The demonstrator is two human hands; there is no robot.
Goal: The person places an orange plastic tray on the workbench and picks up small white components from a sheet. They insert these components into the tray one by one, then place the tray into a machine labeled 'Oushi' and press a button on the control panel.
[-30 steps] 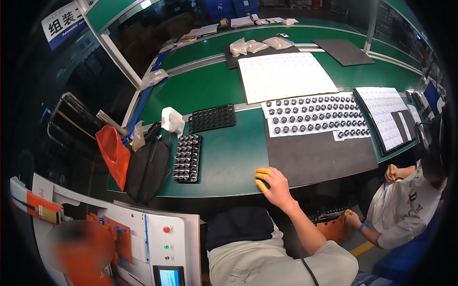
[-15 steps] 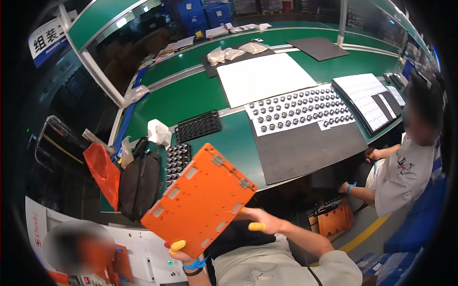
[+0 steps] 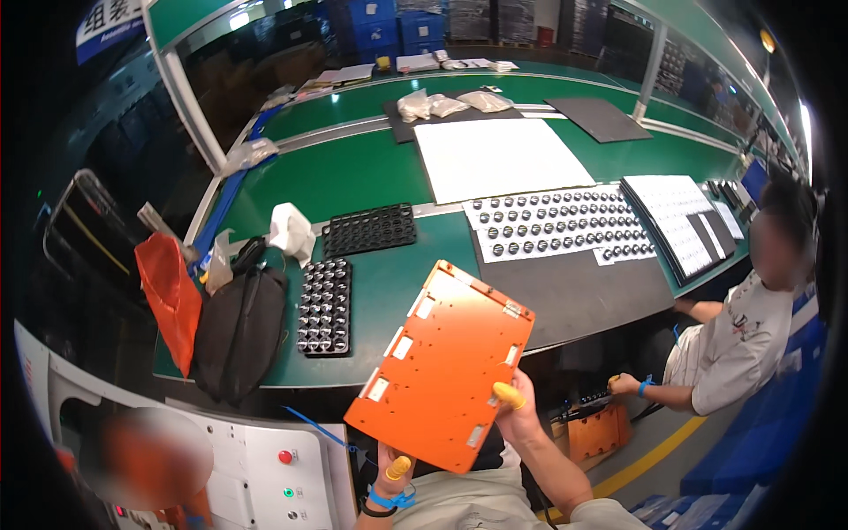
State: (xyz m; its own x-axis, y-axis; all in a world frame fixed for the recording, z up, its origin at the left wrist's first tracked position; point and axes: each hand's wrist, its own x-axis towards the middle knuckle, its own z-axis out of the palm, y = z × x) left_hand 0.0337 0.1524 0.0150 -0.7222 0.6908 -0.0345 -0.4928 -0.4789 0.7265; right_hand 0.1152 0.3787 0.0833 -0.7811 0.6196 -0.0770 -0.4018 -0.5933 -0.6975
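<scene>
Head | left hand (image 3: 393, 475) + right hand (image 3: 518, 411) | gripping tilted orange plate (image 3: 443, 367)

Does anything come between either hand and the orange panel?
Nothing separate is visible: the left hand holds the orange panel at its lower edge, the right hand at its right edge. A yellow finger cot covers each thumb; contact behind the panel is hidden.
</scene>
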